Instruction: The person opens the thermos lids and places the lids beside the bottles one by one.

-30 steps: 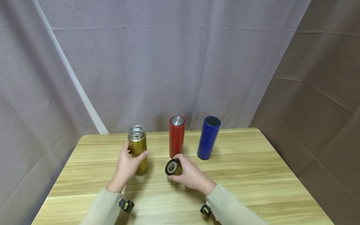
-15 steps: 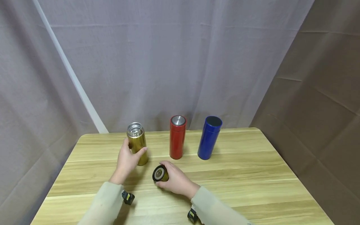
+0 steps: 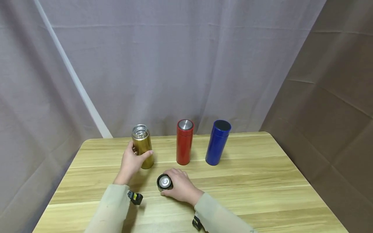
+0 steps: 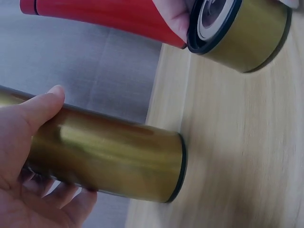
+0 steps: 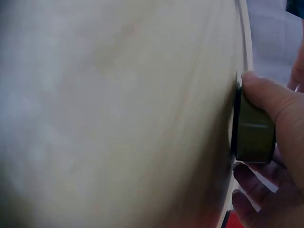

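Note:
On the left of the table, my left hand [image 3: 130,163] grips a gold thermos [image 3: 142,147], thumb on one side and fingers round the other. Its lid is off, and the silver mouth faces up. Nearer the front, my right hand [image 3: 180,187] holds the gold lid [image 3: 164,182] with its inner side upward. In the right wrist view, thumb and fingers pinch the lid [image 5: 255,130] by its side, with its black-edged end at the tabletop. The left wrist view shows the thermos body [image 4: 114,152] with its dark base rim at the table surface.
A red thermos [image 3: 184,145] with a silver-topped lid stands behind the right hand. To its right is a blue thermos [image 3: 217,142] with a dark top. Behind the wooden table [image 3: 262,181] hangs a grey curtain [image 3: 163,64]; brown cloth hangs at the right.
The right hand has carried the lid left and toward the front, turning its inner side from sideways to upward. The left hand has shifted the gold thermos slightly back.

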